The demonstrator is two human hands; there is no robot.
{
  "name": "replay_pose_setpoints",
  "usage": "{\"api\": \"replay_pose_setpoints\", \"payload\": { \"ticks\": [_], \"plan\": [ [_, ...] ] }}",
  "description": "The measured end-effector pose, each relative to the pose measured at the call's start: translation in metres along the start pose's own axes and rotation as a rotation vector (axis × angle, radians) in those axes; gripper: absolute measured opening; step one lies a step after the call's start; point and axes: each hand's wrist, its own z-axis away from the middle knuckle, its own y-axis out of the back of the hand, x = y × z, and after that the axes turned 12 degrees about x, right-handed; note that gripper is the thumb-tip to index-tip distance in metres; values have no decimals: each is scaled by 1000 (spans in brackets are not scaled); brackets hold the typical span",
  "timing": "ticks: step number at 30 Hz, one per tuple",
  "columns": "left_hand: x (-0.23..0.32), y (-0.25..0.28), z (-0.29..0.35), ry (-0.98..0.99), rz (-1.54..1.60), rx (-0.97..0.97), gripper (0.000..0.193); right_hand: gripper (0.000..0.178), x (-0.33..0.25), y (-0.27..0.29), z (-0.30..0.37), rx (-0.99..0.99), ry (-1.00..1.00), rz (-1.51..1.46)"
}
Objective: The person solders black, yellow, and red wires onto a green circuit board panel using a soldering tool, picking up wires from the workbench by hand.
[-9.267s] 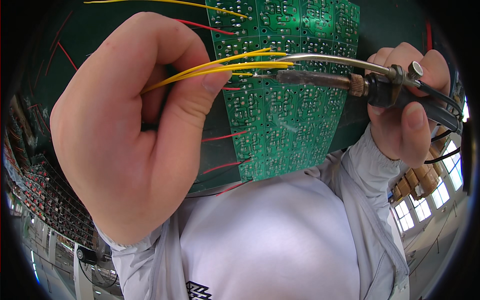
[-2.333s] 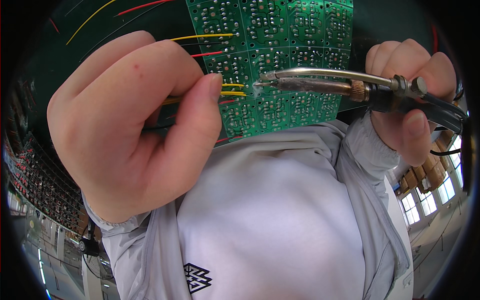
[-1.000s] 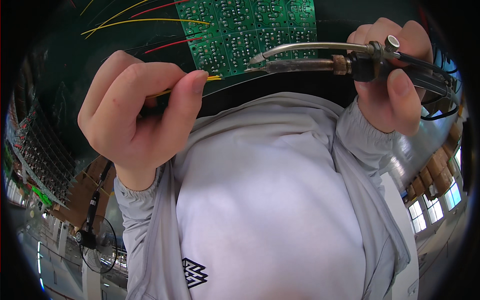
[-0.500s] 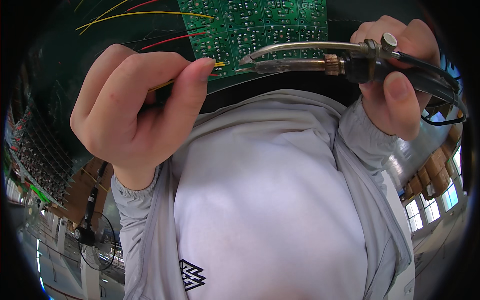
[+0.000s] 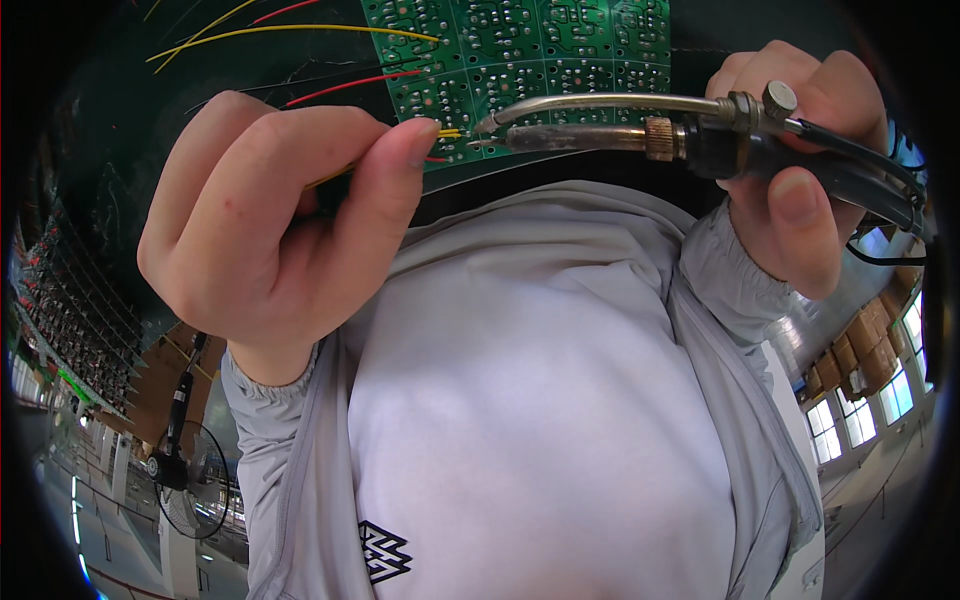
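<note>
My left hand [image 5: 270, 230] pinches thin yellow wires [image 5: 445, 133] between thumb and forefinger, their ends at the lower edge of a green circuit board [image 5: 530, 50]. My right hand [image 5: 800, 190] grips the black handle of a soldering iron [image 5: 590, 135] with a curved metal feed tube above it. The iron's tip sits at the board's lower edge, right beside the wire ends. Longer yellow and red wires [image 5: 300, 30] run left from the board across a dark green surface.
My white shirt and grey jacket [image 5: 540, 400] fill the lower middle. A black cable [image 5: 880, 255] trails from the iron at the right. A standing fan [image 5: 190, 480] and stacked cartons [image 5: 870, 340] appear at the rim, with rows of racks at the left.
The board and both hands have shifted in the picture, with my torso now filling more of it. The wire ends and iron tip have come closer together at the board's edge.
</note>
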Motion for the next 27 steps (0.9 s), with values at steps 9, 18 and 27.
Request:
{"api": "replay_pose_setpoints", "payload": {
  "ticks": [9,18,27],
  "plan": [
    [-2,-1,1,-15,18,9,17,30,-1,-8,0,75,17,72],
    [0,1,1,0,1,2,17,31,-2,-9,2,96,-2,77],
    [0,1,0,-2,-21,-6,18,32,-2,-6,1,57,-12,49]
  ]
}}
